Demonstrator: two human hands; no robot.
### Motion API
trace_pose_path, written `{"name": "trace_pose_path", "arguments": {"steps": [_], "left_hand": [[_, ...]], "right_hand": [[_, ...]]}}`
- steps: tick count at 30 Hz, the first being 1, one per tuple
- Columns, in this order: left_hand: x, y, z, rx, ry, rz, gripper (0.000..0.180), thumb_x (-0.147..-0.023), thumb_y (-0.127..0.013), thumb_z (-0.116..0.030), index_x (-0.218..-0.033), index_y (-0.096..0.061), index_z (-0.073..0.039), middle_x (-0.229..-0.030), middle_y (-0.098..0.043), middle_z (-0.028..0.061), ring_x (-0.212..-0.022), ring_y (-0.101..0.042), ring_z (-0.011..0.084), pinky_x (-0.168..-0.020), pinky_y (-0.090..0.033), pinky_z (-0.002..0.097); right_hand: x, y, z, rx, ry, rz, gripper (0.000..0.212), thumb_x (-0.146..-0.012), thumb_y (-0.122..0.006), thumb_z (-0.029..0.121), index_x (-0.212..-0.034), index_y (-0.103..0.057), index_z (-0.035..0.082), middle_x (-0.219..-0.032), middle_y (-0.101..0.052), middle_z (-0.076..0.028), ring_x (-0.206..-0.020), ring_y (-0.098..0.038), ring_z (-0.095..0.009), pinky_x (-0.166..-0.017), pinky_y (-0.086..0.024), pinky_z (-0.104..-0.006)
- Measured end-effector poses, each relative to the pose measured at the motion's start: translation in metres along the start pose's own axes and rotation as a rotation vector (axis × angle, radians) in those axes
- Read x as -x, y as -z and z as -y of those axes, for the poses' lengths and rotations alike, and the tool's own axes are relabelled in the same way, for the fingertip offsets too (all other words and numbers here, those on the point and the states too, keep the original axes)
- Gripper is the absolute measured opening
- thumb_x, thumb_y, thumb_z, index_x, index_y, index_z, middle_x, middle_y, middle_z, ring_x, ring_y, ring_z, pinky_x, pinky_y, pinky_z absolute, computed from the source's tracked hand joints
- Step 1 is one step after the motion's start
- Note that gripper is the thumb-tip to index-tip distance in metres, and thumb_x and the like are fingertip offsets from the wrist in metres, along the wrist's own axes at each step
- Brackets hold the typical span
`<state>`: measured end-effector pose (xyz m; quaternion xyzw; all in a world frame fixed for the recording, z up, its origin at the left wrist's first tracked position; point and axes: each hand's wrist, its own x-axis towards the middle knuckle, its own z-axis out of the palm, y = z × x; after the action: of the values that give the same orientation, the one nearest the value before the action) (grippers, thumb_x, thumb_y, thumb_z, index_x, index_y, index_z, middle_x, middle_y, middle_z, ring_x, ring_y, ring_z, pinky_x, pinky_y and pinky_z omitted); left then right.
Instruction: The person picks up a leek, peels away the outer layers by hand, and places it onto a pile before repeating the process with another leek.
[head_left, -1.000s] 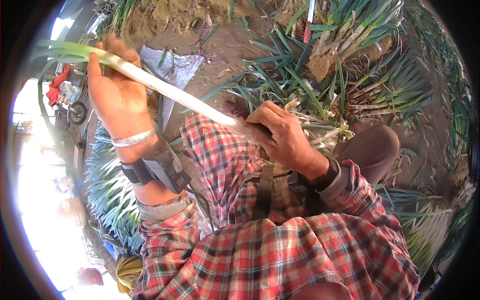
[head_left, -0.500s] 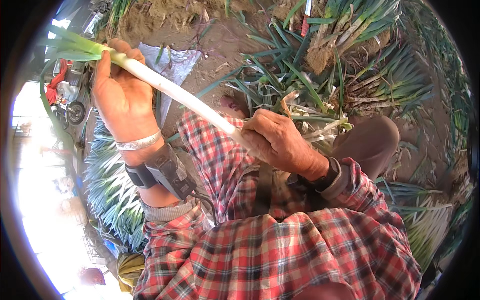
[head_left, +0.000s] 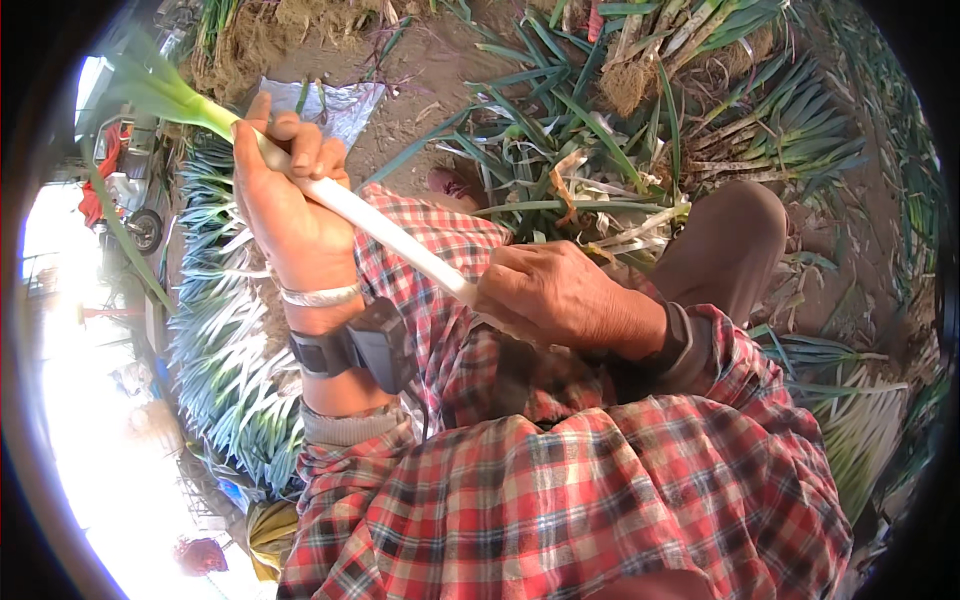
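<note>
A long green onion (head_left: 385,231), white along its shank and green toward the leaves, slants across in front of me from upper left to centre. My left hand (head_left: 295,200), palm up, has its fingers curled round the upper shank just below the leaves. At the lower end my right hand (head_left: 565,298) is closed in a pinch on the root end, which its fingers hide. A silver bracelet (head_left: 320,296) and a strapped black device (head_left: 375,345) are on my left wrist.
Cleaned green onions (head_left: 235,330) lie in a long stack at my left. Unpeeled bunches (head_left: 690,45) with roots lie ahead right. Stripped leaves (head_left: 590,190) litter the ground before my knee (head_left: 735,235). A pale plastic sheet (head_left: 340,105) lies ahead; more white stalks (head_left: 860,430) lie at right.
My left hand has moved right and slightly down, its fingers now curled more over the shank. The green onion's lower end and my right hand have shifted slightly left and down.
</note>
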<state>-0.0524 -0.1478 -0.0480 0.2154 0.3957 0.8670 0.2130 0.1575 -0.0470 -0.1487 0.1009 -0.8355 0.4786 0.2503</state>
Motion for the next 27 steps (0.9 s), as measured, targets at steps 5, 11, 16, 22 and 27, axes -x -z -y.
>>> {"name": "trace_pose_path", "arguments": {"steps": [5,11,16,22,27], "left_hand": [[-0.030,0.021,-0.040,0.128,0.008,0.089,0.030,-0.101,-0.046,-0.027,-0.110,-0.054,0.001,-0.068,-0.046,-0.0020,-0.051,-0.035,0.0073,-0.047,-0.032,0.0243],[-0.045,0.037,-0.071,0.056,-0.086,0.016,0.023,-0.099,-0.047,-0.024,-0.094,-0.053,-0.003,-0.066,-0.044,-0.0027,-0.049,-0.035,0.0074,-0.047,-0.032,0.0248],[-0.038,0.021,-0.065,-0.021,-0.234,-0.003,0.035,-0.104,-0.035,-0.027,-0.106,-0.052,0.003,-0.066,-0.042,-0.0015,-0.050,-0.035,0.0088,-0.048,-0.033,0.0256],[-0.026,-0.002,-0.045,0.113,-0.170,0.128,0.035,-0.103,-0.039,-0.026,-0.118,-0.045,0.005,-0.067,-0.041,-0.0015,-0.050,-0.035,0.0081,-0.049,-0.033,0.0243],[-0.022,-0.013,-0.032,0.122,-0.132,0.119,0.031,-0.100,-0.048,-0.030,-0.115,-0.053,-0.003,-0.070,-0.047,-0.0013,-0.050,-0.035,0.0074,-0.046,-0.030,0.0232]], "right_hand": [[0.016,0.008,-0.014,0.178,-0.032,0.033,0.013,-0.082,-0.062,0.013,-0.080,-0.052,0.006,-0.071,-0.052,-0.008,-0.061,-0.057,-0.028,-0.053,-0.046,-0.0393],[0.084,0.038,-0.080,0.439,-0.623,0.282,0.012,-0.086,-0.057,0.018,-0.086,-0.056,0.006,-0.078,-0.060,-0.013,-0.075,-0.061,-0.035,-0.063,-0.046,-0.0452],[0.036,0.033,-0.054,0.218,-0.417,-0.067,0.024,-0.084,-0.065,0.010,-0.106,-0.060,0.003,-0.092,-0.057,-0.014,-0.081,-0.060,-0.033,-0.071,-0.048,-0.0393],[-0.055,0.010,0.000,-0.158,-0.050,-0.151,0.021,-0.086,-0.069,0.011,-0.103,-0.061,0.002,-0.090,-0.058,-0.011,-0.076,-0.061,-0.022,-0.065,-0.048,-0.0349],[-0.062,0.008,0.001,-0.205,-0.096,-0.092,0.013,-0.086,-0.067,0.008,-0.096,-0.061,0.002,-0.083,-0.058,-0.010,-0.072,-0.060,-0.022,-0.063,-0.047,-0.0339]]}}
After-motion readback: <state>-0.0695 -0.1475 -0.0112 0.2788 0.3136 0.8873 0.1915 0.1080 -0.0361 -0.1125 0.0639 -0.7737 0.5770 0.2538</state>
